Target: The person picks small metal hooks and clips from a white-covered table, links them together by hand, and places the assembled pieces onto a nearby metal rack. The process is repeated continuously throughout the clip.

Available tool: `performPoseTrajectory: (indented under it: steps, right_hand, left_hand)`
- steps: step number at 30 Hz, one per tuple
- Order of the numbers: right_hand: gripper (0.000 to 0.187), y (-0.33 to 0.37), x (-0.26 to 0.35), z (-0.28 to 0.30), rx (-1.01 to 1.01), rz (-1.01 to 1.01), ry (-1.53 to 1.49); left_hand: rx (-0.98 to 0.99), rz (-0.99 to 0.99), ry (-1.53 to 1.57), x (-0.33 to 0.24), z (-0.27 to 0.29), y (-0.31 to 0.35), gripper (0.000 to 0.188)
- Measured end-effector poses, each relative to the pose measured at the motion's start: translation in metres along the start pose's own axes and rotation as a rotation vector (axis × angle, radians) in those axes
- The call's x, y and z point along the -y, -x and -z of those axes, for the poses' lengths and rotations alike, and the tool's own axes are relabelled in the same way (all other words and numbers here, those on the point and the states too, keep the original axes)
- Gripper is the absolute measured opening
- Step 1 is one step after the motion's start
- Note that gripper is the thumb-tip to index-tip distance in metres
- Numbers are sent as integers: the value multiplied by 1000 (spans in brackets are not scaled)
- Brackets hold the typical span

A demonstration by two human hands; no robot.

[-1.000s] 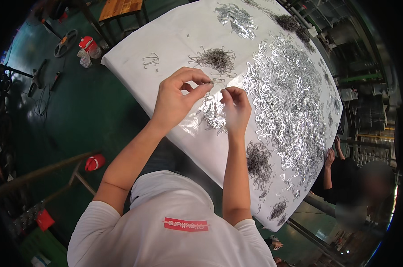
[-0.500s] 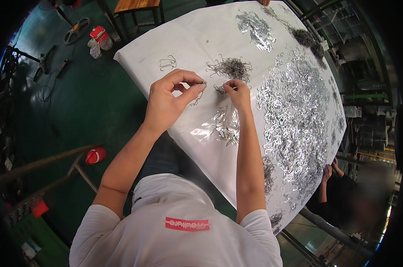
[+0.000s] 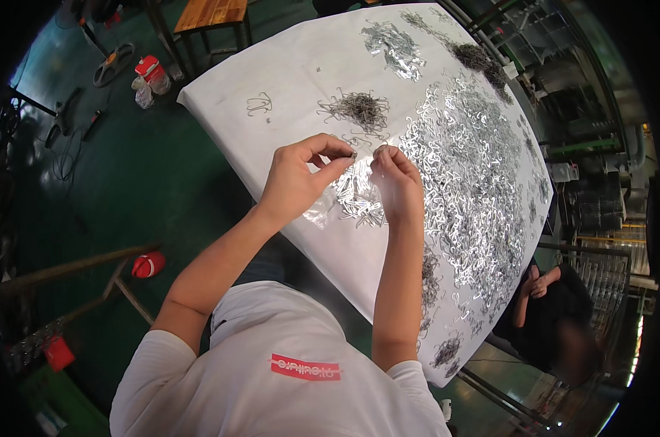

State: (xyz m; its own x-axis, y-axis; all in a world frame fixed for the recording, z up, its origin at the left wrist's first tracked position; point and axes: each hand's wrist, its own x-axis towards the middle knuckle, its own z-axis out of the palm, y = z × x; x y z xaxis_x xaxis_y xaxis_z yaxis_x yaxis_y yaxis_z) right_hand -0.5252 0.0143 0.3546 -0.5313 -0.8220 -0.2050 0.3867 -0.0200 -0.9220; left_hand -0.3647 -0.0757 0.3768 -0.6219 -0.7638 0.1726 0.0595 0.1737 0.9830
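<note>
Over the white-covered table, my left hand (image 3: 299, 178) pinches thumb and forefinger together; a tiny greyish bit shows at the tips, too small to name. Just to its right, my right hand (image 3: 401, 183) is also closed in a pinch, and whatever it holds is hidden by the fingers. The two sets of fingertips are close but apart. Below them lies a heap of shiny metal hooks (image 3: 360, 204), partly covered by the hands. Beyond the fingertips is a tangled pile of dark wire hooks (image 3: 363, 109). A few loose wire hooks (image 3: 258, 105) lie farther left.
A broad spread of shiny hooks (image 3: 468, 175) covers the table's right side, with a smaller silver heap (image 3: 393, 47) and a dark pile (image 3: 483, 62) at the far end. Another person's hands (image 3: 537, 282) are at the right edge. A wooden stool (image 3: 210, 14) stands beyond the table.
My right hand has come away from the wire hooks by the dark pile, toward me. My left hand has moved right, closer to it. The other person's hands have come together.
</note>
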Motion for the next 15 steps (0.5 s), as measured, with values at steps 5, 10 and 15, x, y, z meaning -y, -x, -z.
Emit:
performPoseTrajectory:
  steps: [5,10,15]
  right_hand:
    - [9,48,22,-20,-16,139,-57]
    - [8,62,26,-18,-94,279,-19]
    - [5,74,29,-6,-166,442,28]
  left_hand:
    - [44,-53,-14,-12,-19,12,12]
    - [44,-147,-55,-22,-38,21,14]
    - [-38,-268,-80,-3,-54,21,14]
